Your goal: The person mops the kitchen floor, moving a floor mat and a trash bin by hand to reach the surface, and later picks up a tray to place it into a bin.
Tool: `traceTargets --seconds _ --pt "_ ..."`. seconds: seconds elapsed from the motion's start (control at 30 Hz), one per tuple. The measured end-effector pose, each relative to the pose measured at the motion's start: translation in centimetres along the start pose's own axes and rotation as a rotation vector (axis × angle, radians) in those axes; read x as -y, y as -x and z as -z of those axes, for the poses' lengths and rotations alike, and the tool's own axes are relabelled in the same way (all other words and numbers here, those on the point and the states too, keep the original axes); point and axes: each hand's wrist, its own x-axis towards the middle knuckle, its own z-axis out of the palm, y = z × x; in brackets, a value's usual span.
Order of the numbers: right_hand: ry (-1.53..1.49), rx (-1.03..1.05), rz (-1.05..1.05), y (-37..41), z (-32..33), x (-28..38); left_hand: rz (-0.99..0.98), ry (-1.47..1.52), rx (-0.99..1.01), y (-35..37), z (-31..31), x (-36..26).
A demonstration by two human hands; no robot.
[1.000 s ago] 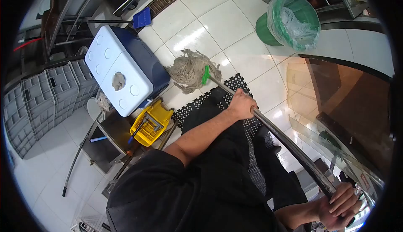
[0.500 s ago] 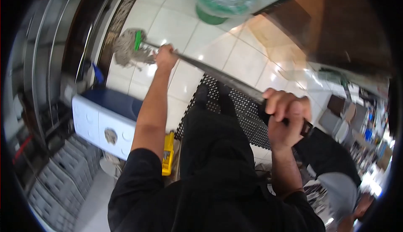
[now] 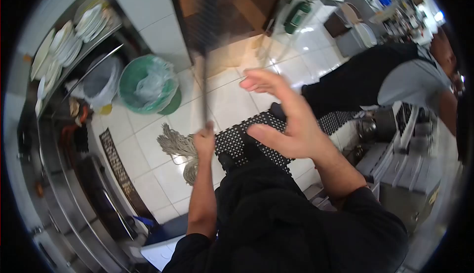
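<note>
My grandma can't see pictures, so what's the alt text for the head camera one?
A person's left hand grips a blurred mop pole; the right hand is open and empty. Grey mop strings lie on pale tiles near a green bin lined with clear plastic, and another person is at the right.

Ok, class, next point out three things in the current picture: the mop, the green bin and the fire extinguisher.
Mop [image 3: 176, 143]: head view, on its grey strands.
Green bin [image 3: 171, 104]: head view, on its outer wall.
Fire extinguisher [image 3: 297, 17]: head view, on its green body.
</note>
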Motion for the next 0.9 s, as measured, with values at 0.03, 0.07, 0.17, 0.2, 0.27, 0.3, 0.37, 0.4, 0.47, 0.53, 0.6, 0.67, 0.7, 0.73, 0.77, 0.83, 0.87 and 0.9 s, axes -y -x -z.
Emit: traceTargets --seconds 0.03,0.07,0.17,0.2,0.27,0.3,0.37,0.4,0.47,0.53,0.6,0.67,0.7,0.73,0.77,0.83,0.87,0.9 --pt "0.042 -0.004 -0.094 1.3 0.1 -2.2 0.077 0.06 0.005 -2.5 0.7 -4.2" --pt "0.077 -0.005 -0.188 2.7 0.1 -4.9 0.133 0.171 0.034 -3.9 2.5 -10.1" --pt "0.097 0.022 -0.562 8.5 -1.2 -12.7 0.008 0.482 0.031 -7.3 3.9 -16.6" --pt "0.107 0.049 -0.609 10.6 -2.0 -15.7 0.029 0.564 0.098 -7.1 4.4 -18.9" --pt "0.176 0.129 -0.575 13.1 -4.0 -20.2 0.084 0.723 0.234 -5.7 4.4 -23.3" --pt "0.149 0.147 -0.513 13.8 -5.4 -22.2 0.104 0.729 0.244 -4.3 4.1 -25.5" --pt "0.057 0.206 -0.419 13.0 -7.8 -24.1 0.041 0.742 0.334 -1.3 3.3 -28.4" --pt "0.108 0.112 -0.341 13.0 -9.6 -25.1 0.018 0.754 0.381 0.2 3.1 -29.2" --pt "0.227 -0.071 -0.183 13.4 -12.8 -26.9 0.003 0.763 0.51 1.7 3.1 -30.7" --pt "-0.082 0.1 -0.596 13.2 -12.1 -25.9 0.01 0.792 0.602 2.1 2.6 -32.3" --pt "-0.26 0.025 -0.8 15.4 -11.1 -24.6 0.021 0.776 0.626 3.0 1.7 -33.4" --pt "-0.269 -0.238 -0.749 17.6 -10.6 -24.0 -0.052 0.749 0.806 5.1 0.1 -33.7" --pt "-0.105 -0.244 -0.685 19.2 -9.7 -24.3 -0.094 0.688 0.844 6.7 -0.6 -34.2" --pt "-0.121 -0.35 -0.657 20.5 -8.7 -24.0 -0.141 0.632 0.874 8.3 -1.2 -34.8" --pt "-0.14 -0.454 -0.627 21.8 -8.2 -23.3 -0.261 0.534 0.932 9.3 -1.1 -35.4" --pt "-0.142 -0.645 -0.674 24.1 -6.5 -21.0 -0.459 0.455 1.115 10.7 -1.7 -36.0" --pt "-0.123 -0.729 -0.753 25.1 -5.2 -19.6 -0.553 0.393 1.177 11.3 -2.4 -36.3" --pt "-0.082 -0.827 -0.848 26.2 -4.1 -19.0 -0.579 0.322 1.259 11.5 -3.4 -35.6"
